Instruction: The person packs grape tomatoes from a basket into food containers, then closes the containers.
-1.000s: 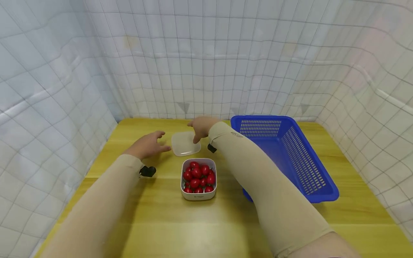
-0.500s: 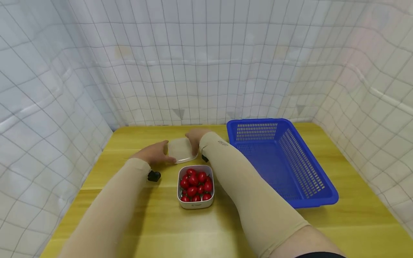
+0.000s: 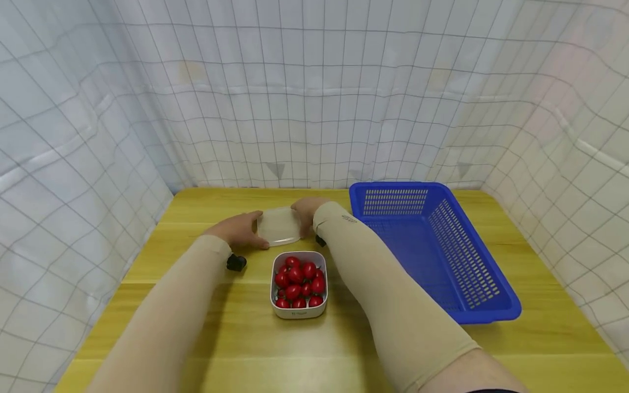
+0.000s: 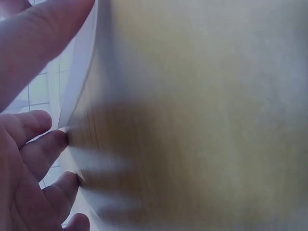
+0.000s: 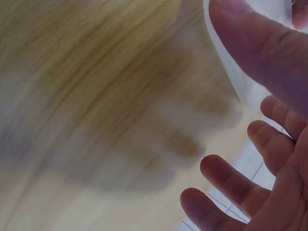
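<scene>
A translucent white square lid [image 3: 279, 226] lies at the back of the wooden table, between the two hands. My left hand [image 3: 241, 230] holds its left edge, thumb toward the near corner and fingers toward the far one. On the other side, my right hand [image 3: 307, 212] grips the right edge. In the left wrist view, the thumb [image 4: 43, 36] overlaps the lid's rim [image 4: 79, 82]. The right wrist view has the right thumb [image 5: 264, 48] across the rim, other fingers spread near the tabletop. Just in front of the lid stands a white square container [image 3: 298, 313] of red cherry tomatoes [image 3: 296, 274].
To the right stands a large blue plastic basket [image 3: 491, 316] with slotted walls, close by the right forearm. White grid-patterned sheeting [image 3: 314, 109] encloses the table [image 3: 275, 355] at the back and both sides.
Both hands have closed in on the lid from either side and now hold its edges. The container of tomatoes and the basket stay in place; the camera view has shifted slightly.
</scene>
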### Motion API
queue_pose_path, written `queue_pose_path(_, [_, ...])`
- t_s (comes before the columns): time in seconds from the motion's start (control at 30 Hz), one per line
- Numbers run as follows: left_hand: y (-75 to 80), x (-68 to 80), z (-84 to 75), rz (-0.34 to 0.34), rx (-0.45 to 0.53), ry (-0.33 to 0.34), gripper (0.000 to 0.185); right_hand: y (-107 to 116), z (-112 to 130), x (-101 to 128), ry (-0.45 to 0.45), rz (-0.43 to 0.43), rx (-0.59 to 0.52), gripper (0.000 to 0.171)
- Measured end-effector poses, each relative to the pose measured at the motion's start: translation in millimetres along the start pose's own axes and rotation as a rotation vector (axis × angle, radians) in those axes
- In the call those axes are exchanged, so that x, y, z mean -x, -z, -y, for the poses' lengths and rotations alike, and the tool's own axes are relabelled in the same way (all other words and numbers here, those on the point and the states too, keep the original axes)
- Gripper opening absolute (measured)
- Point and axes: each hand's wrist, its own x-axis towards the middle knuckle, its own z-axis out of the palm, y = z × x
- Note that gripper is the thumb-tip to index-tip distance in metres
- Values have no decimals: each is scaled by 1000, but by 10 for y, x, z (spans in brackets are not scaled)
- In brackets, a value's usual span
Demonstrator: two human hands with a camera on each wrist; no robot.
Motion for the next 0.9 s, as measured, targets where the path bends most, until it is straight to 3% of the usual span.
queue_pose_path(0.23, [67, 12, -31, 42, 8, 44, 111, -10, -52, -5, -31, 6, -8, 99])
queue_pose_path(0.5, [126, 37, -78, 71, -3, 87, 111, -58, -65, -107, -3, 0, 21, 85])
queue_pose_path(0.9, [79, -34, -79, 81, -32, 72, 120, -109, 42, -103, -51, -33, 61, 91])
